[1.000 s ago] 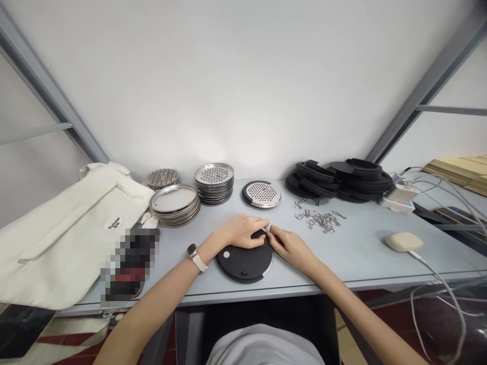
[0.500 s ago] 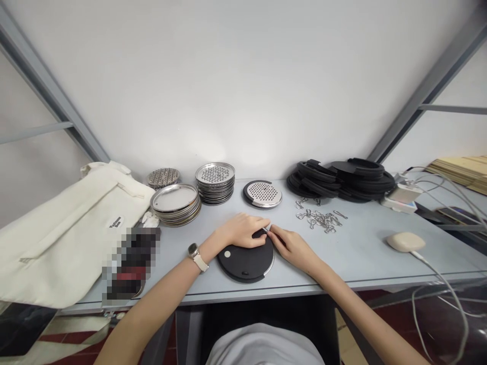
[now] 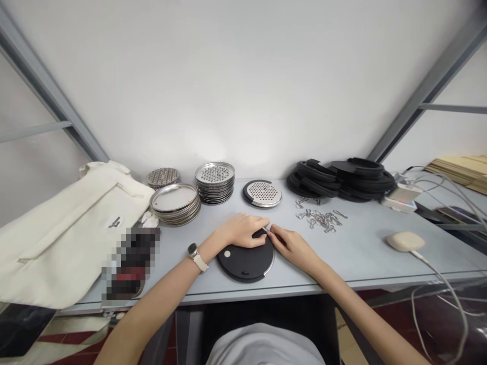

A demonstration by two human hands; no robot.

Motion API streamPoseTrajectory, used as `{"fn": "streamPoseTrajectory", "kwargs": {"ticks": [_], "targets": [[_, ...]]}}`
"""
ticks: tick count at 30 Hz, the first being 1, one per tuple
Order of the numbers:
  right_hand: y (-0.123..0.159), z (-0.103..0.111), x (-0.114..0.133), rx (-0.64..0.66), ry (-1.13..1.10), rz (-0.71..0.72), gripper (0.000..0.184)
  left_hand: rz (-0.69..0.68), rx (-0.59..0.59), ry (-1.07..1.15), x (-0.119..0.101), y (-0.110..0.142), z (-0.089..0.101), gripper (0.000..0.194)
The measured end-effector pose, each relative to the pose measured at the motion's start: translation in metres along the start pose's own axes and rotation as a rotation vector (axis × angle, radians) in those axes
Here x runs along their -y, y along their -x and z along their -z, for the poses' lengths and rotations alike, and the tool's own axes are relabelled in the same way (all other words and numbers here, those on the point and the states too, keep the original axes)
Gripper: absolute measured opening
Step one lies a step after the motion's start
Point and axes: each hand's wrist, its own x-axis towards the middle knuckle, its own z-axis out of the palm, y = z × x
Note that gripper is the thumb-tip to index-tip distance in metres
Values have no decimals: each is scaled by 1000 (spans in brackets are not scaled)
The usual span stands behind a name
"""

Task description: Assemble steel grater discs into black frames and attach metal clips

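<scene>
- Left hand [image 3: 243, 230] rests on the black disc [image 3: 245, 261] at lower centre, fingers pressing its far edge.
- Right hand [image 3: 291, 243] pinches a small metal clip [image 3: 265, 230] there.
- Loose clips [image 3: 321, 219] lie right of centre.

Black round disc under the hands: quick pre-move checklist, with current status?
1. Black round disc with metal rim flat on the grey table: ok.
2. Left hand resting on the disc's far edge, steadying it: ok.
3. Right hand at the disc's far rim, fingertips meeting the left hand's: ok.
4. Small metal piece pinched between the fingertips: a glint shows, but whether it is seated cannot tell.
5. Loose pile of small metal wire clips lying to the right of the hands, apart from the disc: ok.
6. Disc near the table's front edge but fully supported: ok.
</scene>
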Motion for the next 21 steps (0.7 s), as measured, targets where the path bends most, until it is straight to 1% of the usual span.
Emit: {"fn": "streamPoseTrajectory", "kwargs": {"ticks": [14,21], "targets": [[0,-1,1,-14,28,1,22,46,49,-1,-2,-1,2,13],[1,0,1,-18,17,5,23,33,28,1,-1,-1,2,13]]}}
